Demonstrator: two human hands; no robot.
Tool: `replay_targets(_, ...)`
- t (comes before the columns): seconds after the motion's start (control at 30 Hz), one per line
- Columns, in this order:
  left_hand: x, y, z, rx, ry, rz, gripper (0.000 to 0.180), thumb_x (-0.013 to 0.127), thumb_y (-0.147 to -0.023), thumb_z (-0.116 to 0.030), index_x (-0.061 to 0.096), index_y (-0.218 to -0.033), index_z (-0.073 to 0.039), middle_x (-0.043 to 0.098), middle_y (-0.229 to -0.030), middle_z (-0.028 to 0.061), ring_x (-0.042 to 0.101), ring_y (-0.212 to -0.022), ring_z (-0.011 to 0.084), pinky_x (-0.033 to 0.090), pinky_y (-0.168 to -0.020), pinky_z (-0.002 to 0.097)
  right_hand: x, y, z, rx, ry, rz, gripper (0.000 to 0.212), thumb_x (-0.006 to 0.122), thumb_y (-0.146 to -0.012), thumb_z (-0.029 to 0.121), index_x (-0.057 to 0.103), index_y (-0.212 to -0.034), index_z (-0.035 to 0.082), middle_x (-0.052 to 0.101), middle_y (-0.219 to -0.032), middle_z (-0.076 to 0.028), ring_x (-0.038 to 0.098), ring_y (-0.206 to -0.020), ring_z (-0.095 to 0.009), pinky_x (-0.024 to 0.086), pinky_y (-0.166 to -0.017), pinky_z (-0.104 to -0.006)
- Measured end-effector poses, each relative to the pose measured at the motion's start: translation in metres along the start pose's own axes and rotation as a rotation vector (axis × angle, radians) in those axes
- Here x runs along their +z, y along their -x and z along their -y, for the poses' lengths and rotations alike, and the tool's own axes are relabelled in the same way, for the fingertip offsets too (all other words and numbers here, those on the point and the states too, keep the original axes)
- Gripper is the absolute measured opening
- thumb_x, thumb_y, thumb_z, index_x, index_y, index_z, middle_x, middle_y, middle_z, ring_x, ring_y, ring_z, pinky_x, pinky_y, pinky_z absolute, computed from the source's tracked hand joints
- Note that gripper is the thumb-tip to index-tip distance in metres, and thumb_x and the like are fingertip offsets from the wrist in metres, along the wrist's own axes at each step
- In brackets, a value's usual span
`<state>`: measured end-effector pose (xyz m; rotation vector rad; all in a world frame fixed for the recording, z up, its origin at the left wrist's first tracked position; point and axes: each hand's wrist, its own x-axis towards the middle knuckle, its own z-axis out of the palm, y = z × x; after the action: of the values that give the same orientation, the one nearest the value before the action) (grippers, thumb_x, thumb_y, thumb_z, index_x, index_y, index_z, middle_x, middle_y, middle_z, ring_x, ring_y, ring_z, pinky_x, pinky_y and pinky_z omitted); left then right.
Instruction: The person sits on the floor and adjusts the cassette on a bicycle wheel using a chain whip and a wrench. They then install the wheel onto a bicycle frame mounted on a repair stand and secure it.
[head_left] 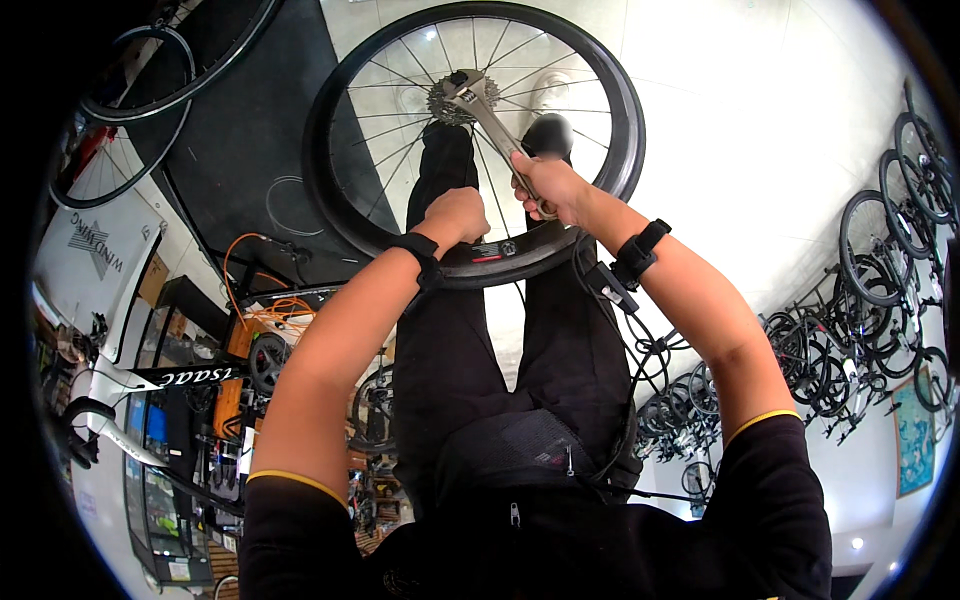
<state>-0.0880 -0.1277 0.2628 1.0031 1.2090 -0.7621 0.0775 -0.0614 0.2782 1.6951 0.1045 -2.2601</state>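
A bicycle wheel [625, 130] with a deep black rim and thin spokes is in front of my legs. At its hub sits a toothed cassette [442, 108]. The jaws of a silver adjustable wrench [487, 122] are at the cassette's centre; whether they grip a fitting there is too small to tell. My right hand [548, 186] is wrapped round the wrench's handle, near its end. My left hand [457, 214] is closed at the near side of the rim, apparently gripping it; its fingertips are mostly hidden.
A dark mat [255, 110] covers the floor at left, with more wheels [185, 110] standing beyond. An orange cable [232, 275] and a white bicycle frame [105, 385] are at lower left. Black cables [640, 345] hang by my right leg. Many bicycles [870, 250] line the right.
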Motion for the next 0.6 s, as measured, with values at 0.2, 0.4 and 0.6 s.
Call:
replay_targets(0.2, -0.007, 0.008, -0.018, -0.085, -0.073, 0.04, 0.023, 0.07, -0.066, -0.004, 0.072, -0.088, 0.003, 0.069, -0.094, 0.022, 0.068, -0.092, 0.0361, 0.055, -0.074, 0.0404, 0.0, -0.002, -0.001, -0.008, 0.003, -0.012, 0.041, 0.044, -0.101, 0.04, 0.049, -0.077, 0.007, 0.049, -0.065, -0.002, 0.045, -0.05, -0.013, 0.043, -0.048, -0.0304)
replay_targets(0.4, 0.009, -0.01, -0.007, 0.087, -0.17, 0.096, 0.022, 0.071, -0.067, -0.005, 0.071, -0.088, 0.005, 0.068, -0.089, 0.0245, 0.067, -0.09, 0.0386, 0.054, -0.075, 0.0411, 0.0, -0.001, -0.001, -0.011, 0.009, 0.002, 0.042, 0.044, -0.101, 0.04, 0.049, -0.076, 0.006, 0.049, -0.065, -0.002, 0.045, -0.051, -0.013, 0.043, -0.048, -0.0301)
replay_targets(0.6, 0.01, -0.009, 0.005, 0.143, 0.061, -0.052, 0.027, 0.072, -0.075, -0.021, 0.07, -0.084, 0.004, 0.067, -0.084, 0.0241, 0.066, -0.085, 0.0392, 0.052, -0.078, 0.0434, 0.0, -0.002, 0.0, 0.003, 0.012, -0.002, 0.041, 0.044, -0.101, 0.04, 0.049, -0.078, 0.006, 0.049, -0.065, -0.002, 0.045, -0.05, -0.013, 0.042, -0.047, -0.03)
